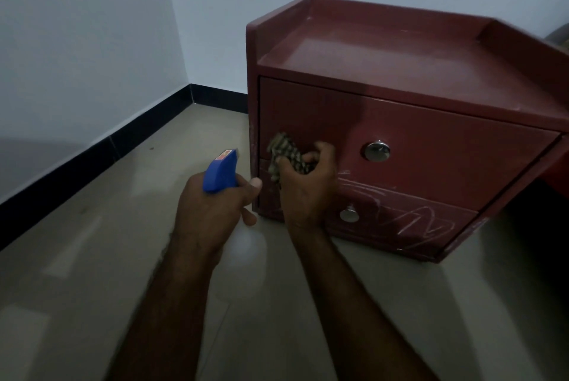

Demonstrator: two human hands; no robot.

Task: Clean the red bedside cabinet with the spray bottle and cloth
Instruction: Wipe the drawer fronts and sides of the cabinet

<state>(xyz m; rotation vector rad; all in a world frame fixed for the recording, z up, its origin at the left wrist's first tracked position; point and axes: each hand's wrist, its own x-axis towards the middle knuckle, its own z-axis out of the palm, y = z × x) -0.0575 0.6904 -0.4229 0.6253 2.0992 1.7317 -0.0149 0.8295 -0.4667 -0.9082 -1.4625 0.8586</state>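
The soft, limp checked cloth (284,157) is bunched in the right grip (304,192) and pressed to the left edge of the upper drawer front (431,140) of the red wooden bedside cabinet (385,51). The left grip (215,211) wraps the neck of the blue-headed plastic spray bottle (220,172), which looks light, rigid and best held there.

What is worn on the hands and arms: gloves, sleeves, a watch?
Nothing that shows. The left hand and right hand are ungloved, and the left forearm and right forearm are bare down to the frame's edge: no sleeve, watch or band. The light is dim, so a thin ring could go unseen.
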